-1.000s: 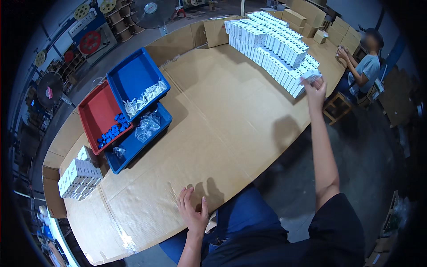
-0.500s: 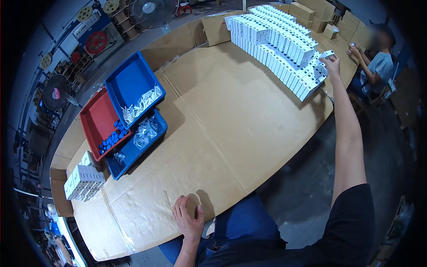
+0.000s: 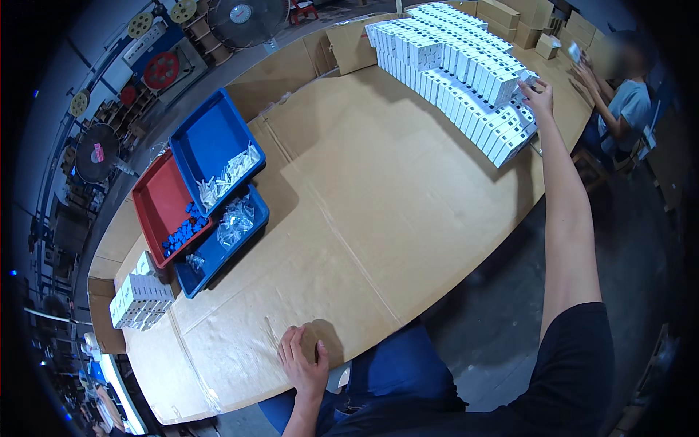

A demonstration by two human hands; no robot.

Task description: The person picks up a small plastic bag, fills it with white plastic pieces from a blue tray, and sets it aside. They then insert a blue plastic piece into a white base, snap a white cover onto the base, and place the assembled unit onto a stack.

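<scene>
At the far right end of the table, a large tiered stack of small white boxes stands in close rows. My right arm reaches out to it, and my right hand grips one small white box at the stack's right side. Whether that box rests on its neighbours cannot be made out. My left hand lies near the table's front edge, fingers loosely spread on the cardboard with nothing in them.
Cardboard covers the table. On the left are a blue tray of white pieces, a red tray of blue parts, a lower blue tray of clear bags, and a smaller group of white boxes. A co-worker sits at far right.
My right hand has moved slightly left, bringing the small white box against the stack. My left hand has barely shifted. The co-worker now holds a white item higher.
</scene>
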